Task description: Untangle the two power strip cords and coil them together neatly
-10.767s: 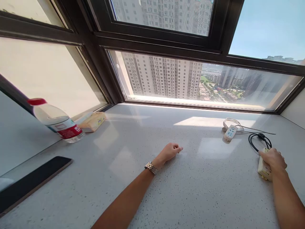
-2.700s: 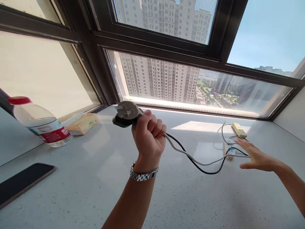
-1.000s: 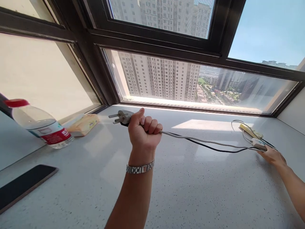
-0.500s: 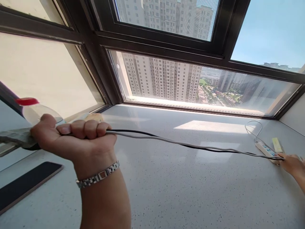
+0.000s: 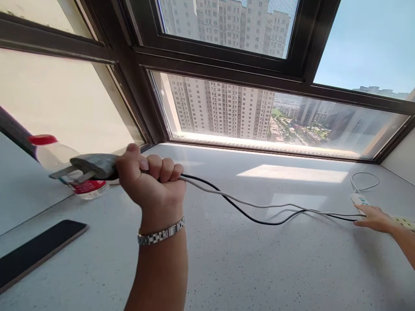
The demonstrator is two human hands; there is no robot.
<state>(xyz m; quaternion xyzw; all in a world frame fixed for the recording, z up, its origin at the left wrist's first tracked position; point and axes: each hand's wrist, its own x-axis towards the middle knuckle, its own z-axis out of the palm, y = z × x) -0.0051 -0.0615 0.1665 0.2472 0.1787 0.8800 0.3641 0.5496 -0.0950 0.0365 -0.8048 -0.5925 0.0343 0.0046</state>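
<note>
My left hand (image 5: 152,183), with a metal-link watch (image 5: 162,233) on its wrist, is closed round a grey cord (image 5: 240,201) and a black cord (image 5: 266,223). Grey plugs (image 5: 97,166) with flat metal prongs stick out to the left past its thumb. Both cords run to the right over the speckled sill, the black one sagging lower. At their far end, the fingers of my right hand (image 5: 376,219) grip them beside a white power strip (image 5: 358,199). That hand partly covers the strip.
Behind the plugs stands a clear bottle (image 5: 53,153) with a red cap. A dark phone (image 5: 39,250) lies at the lower left. A pale yellow strip with holes (image 5: 403,222) is by my right wrist. Dark-framed windows (image 5: 223,65) border the sill (image 5: 246,268).
My left hand has moved right with the cords and the plugs now show. The cords have gone from nearly taut to slack. My right hand has shifted slightly left, with more of it visible.
</note>
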